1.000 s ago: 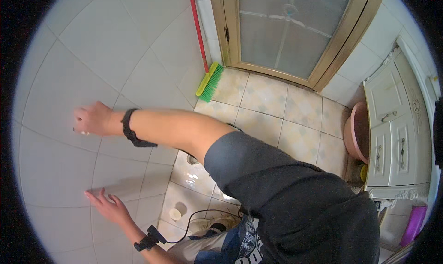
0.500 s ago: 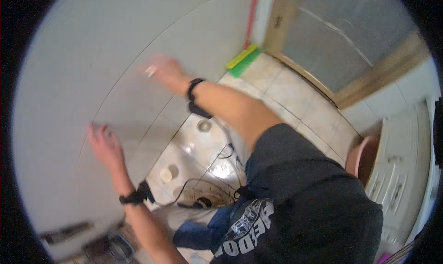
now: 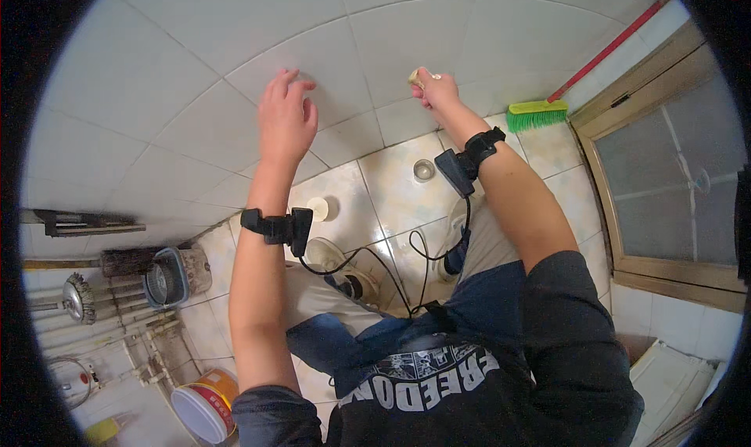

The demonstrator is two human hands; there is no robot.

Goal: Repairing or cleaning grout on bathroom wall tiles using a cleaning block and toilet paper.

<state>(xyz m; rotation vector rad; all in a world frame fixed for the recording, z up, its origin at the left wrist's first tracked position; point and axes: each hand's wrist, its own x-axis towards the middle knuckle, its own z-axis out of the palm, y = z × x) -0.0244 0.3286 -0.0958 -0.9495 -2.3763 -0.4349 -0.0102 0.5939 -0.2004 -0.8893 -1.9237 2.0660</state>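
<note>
Both of my arms reach toward the pale tiled wall [image 3: 328, 40], a black strap with a small box on each wrist. My right hand [image 3: 438, 92] is closed around a small, pale yellowish object [image 3: 415, 77], mostly covered by the fingers; its kind cannot be made out. My left hand [image 3: 286, 120] holds nothing, its fingers apart and loosely bent near the wall. Whether it touches the tiles, I cannot tell. Below the hands, a small round cream-coloured item [image 3: 318, 208] sits on the tiled floor.
A floor drain [image 3: 423, 170] lies under my right wrist. A green broom [image 3: 537, 115] leans by a framed door [image 3: 649, 189]. At left are pipes [image 3: 149, 357], a round brush [image 3: 78, 298], a grey-blue container [image 3: 174, 279] and a bucket [image 3: 205, 408]. Black cables [image 3: 356, 253] hang between my wrists.
The view has turned, so the broom and door sit farther right and lower. My hands, blurred before, show sharply now, and the pale object in my right hand is easier to see.
</note>
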